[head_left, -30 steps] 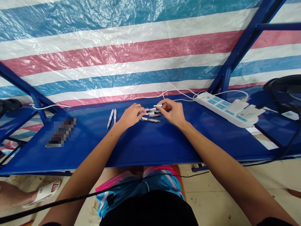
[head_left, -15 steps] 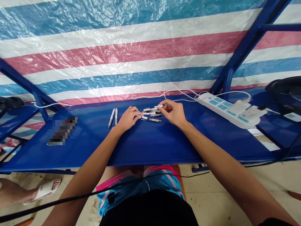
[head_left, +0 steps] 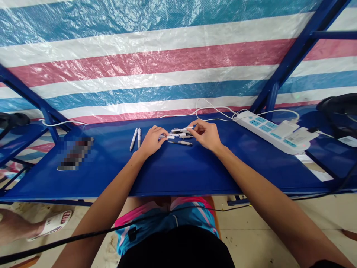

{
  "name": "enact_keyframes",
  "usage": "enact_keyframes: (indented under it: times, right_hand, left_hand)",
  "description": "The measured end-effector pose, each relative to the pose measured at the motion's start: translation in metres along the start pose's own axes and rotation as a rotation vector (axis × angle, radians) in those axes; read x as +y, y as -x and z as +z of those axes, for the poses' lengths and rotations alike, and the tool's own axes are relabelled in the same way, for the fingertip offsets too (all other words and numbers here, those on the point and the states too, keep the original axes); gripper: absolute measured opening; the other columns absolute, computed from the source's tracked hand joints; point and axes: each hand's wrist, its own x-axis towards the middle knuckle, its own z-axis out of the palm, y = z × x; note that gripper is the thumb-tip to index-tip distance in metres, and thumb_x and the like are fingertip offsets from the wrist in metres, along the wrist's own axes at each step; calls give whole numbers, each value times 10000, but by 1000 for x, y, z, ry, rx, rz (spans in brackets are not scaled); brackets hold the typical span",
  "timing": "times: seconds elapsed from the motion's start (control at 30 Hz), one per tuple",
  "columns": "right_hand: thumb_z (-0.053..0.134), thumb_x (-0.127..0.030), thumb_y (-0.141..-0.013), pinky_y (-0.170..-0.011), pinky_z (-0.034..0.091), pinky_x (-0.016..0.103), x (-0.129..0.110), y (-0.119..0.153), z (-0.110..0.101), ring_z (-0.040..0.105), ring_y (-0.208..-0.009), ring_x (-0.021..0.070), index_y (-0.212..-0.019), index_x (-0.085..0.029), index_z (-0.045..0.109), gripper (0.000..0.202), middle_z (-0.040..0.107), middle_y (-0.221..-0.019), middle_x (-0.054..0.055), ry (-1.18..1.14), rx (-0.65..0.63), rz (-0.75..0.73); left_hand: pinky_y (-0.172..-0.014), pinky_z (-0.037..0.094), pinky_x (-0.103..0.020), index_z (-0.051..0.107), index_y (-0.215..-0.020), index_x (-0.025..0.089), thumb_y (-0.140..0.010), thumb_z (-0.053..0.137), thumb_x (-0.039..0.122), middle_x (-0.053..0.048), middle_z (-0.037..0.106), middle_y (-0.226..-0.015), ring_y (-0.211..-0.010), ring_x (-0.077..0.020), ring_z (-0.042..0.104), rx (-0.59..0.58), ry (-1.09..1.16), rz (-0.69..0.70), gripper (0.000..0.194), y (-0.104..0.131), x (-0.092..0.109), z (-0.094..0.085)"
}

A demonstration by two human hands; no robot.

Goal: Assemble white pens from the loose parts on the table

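On the blue table, several white, grey and black pen parts (head_left: 182, 134) lie loosely together between my hands. My left hand (head_left: 152, 141) is closed at their left side, thumb and index finger pinching a white pen part (head_left: 170, 137). From the right, my right hand (head_left: 205, 134) pinches another white pen part (head_left: 190, 128) at the pile's far side. A grey-and-black pen piece (head_left: 185, 143) lies nearest me. Left of my left hand, two white-and-grey pens (head_left: 133, 139) rest side by side. My fingers partly hide both held parts.
A white power strip (head_left: 267, 130) with plugged-in adapters and white cables is on the right. A blurred-out flat object (head_left: 75, 153) lies on the left. Striped sheeting (head_left: 156, 63) hangs behind the table, between blue frame bars. Another person's sandalled foot (head_left: 54, 224) shows at lower left.
The white part in my left hand has shifted slightly away from the grey-and-black piece in front. My right hand keeps its pinch, almost unmoved. The view has shifted slightly.
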Motion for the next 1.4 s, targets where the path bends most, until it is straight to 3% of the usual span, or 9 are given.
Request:
enact_keyframes:
  times: [0.2, 0.4, 0.77, 1.4]
  right_hand:
    - [688, -544, -875, -524, 391, 262, 1, 0, 1, 460, -483, 120, -840, -199, 700, 347, 546, -539, -34, -19, -31, 24]
    - [658, -539, -895, -509, 376, 262, 1, 1, 3, 447, -455, 116, -835, -208, 693, 338, 534, -530, -40, -27, -80, -30]
    - [638, -528, -916, -519, 367, 245, 3, 3, 8, 435, -463, 108, -883, -208, 703, 328, 528, -531, -52, -23, -184, -66]
    - [641, -531, -929, -545, 391, 264, 7, 6, 12, 471, -468, 122, -959, -195, 820, 383, 593, -532, -15, -25, -213, -56]
  left_hand:
    - [-894, 499, -416, 715, -1135, 205, -1022, 536, 266, -71, 720, -972, -927, -246, 613, 102, 0, 47, 221, 0, 6, 3]
    - [-897, 510, -404, 736, -1143, 203, -1037, 511, 271, -86, 693, -1011, -967, -242, 620, 158, 6, 85, 258, 2, 14, 10]
    - [-915, 525, -409, 735, -1140, 216, -1018, 510, 270, -91, 682, -1024, -985, -247, 622, 132, 73, 62, 261, 4, 21, 15]
    - [-895, 538, -395, 732, -1116, 206, -1017, 523, 270, -86, 696, -984, -956, -238, 640, 116, 91, 73, 240, 4, 26, 14]
